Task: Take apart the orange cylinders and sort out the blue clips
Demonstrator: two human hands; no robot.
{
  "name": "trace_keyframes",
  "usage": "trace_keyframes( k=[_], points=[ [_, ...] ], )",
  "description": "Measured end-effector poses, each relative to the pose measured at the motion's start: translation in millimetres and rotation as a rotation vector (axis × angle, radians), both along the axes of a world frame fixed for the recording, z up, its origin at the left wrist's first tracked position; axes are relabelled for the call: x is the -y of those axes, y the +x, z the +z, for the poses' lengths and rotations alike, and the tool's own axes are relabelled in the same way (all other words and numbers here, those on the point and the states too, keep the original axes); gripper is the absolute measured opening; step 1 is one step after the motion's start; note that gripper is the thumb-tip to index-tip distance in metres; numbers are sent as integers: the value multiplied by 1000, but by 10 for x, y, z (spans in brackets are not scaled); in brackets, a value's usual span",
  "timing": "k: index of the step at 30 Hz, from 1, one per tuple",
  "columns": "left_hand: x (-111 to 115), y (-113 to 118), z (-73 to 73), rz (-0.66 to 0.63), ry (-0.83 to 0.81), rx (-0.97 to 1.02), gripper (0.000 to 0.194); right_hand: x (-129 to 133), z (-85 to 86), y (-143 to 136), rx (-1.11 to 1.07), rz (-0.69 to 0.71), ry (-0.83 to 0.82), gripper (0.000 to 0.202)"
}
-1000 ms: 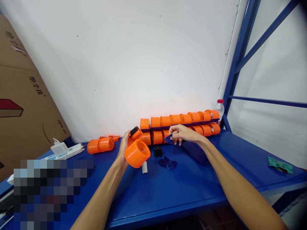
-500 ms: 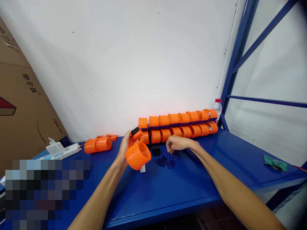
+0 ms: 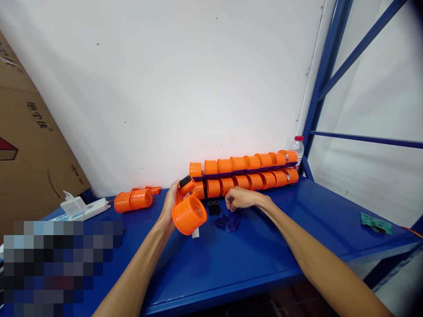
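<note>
My left hand (image 3: 171,200) is closed around an orange plastic part with a round, hollow cup (image 3: 189,215) at its front and a black block (image 3: 185,181) fitted on top. The cup's opening faces right. My right hand (image 3: 238,199) is curled, its fingertips pointing down just above some small dark blue plastic pieces (image 3: 228,223) on the table. Whatever those fingers pinch is hidden behind the knuckles. Two short black cylinders (image 3: 213,208) stand side by side between my hands. A small white piece (image 3: 195,233) shows below the orange cup.
Two stacked rows of orange cup parts (image 3: 251,181) run along the wall on the blue table (image 3: 224,273). More orange parts (image 3: 134,200) lie at left, near a white power strip (image 3: 94,208). A bottle (image 3: 298,152) stands behind the rows; a green packet (image 3: 376,223) lies right.
My right hand has risen slightly off the table. The dark blue piece that lay under its fingertips no longer shows there. My left hand keeps its hold on the orange part.
</note>
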State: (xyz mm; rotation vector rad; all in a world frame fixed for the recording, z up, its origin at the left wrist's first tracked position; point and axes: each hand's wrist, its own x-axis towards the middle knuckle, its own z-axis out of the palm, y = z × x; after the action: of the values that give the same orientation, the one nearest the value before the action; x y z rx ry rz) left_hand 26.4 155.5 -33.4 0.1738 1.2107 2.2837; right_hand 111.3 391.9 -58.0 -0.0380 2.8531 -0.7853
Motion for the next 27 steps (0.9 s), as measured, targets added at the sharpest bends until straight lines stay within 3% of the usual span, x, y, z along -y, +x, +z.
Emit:
trace_keyframes(
  k=[14, 22, 27],
  points=[
    [-8, 33, 4, 14, -29, -46, 27, 44, -11, -7, 27, 66, 12, 10],
    [-10, -6, -24, -19, -59, -58, 34, 76, 35, 21, 21, 140, -49, 37],
    [1, -20, -36, -5, -48, -67, 31, 15, 39, 10, 29, 164, -82, 40]
  ],
)
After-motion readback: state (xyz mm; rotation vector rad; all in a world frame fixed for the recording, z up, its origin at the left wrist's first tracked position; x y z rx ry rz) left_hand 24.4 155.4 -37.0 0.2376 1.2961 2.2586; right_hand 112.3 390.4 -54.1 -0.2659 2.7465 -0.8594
